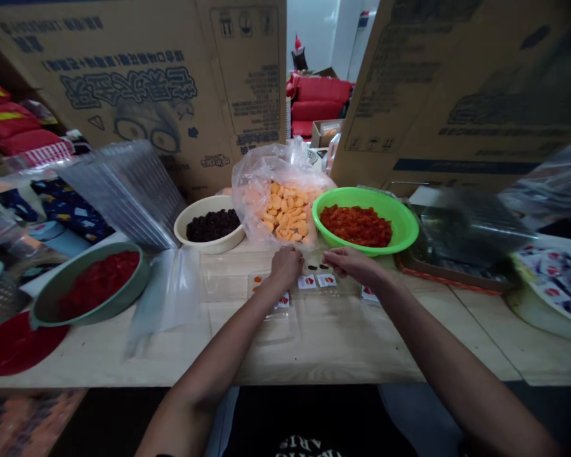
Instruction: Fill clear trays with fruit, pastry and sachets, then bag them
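Note:
My left hand (287, 264) is closed, fingers curled down over the clear plastic trays (285, 327) just in front of the bag of orange pieces; what it holds, if anything, is hidden. To its right, my right hand (349, 263) has its fingertips pinched together near the green bowl, on something too small to name. Between and below the hands lie small printed white sachets (307, 282) in the trays. A couple of dark pieces (313, 267) sit just beyond them. An orange piece (257, 279) lies left of my left wrist.
Behind the trays stand a cream bowl (209, 247) of black pieces, a clear bag (247, 190) of orange pieces and a green bowl (406, 231) of red-orange bits. Left are plastic sleeves (166, 285) and a grey-green basin (140, 279); right, a sachet tub (542, 320). Cardboard (137, 82) walls the back.

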Motion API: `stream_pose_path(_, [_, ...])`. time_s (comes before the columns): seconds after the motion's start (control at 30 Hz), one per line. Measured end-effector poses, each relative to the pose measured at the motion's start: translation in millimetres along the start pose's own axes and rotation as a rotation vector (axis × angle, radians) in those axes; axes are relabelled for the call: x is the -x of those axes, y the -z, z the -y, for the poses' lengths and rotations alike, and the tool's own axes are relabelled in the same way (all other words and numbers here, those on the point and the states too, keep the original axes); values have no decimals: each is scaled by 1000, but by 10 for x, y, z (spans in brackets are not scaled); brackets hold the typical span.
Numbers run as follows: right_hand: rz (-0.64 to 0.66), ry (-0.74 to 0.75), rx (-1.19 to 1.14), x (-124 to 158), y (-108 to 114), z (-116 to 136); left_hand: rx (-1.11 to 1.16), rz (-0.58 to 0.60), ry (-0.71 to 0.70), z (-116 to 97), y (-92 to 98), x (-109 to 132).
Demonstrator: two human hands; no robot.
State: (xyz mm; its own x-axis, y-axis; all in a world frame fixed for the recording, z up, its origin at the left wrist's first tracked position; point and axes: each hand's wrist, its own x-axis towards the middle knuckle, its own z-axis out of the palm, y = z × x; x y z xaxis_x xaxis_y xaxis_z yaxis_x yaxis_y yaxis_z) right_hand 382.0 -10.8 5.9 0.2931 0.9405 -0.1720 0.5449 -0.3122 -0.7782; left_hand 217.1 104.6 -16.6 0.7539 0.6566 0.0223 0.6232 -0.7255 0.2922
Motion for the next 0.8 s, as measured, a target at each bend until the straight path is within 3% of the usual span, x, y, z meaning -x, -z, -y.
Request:
stream_pose_path(0.2, [-71,43,324,151,-322,-167,2,38,-56,68,-99,34])
stream_pose_path(0.37, [-46,80,484,435,-515,-209,23,109,-122,102,-32,176])
stream_pose_path(0.53, [-28,100,522,567,-545,-231,12,109,-87,40,68,135])
stream_pose_path(0.8, [-52,72,528,496,-428,-158,-38,114,-72,-1,-45,11])
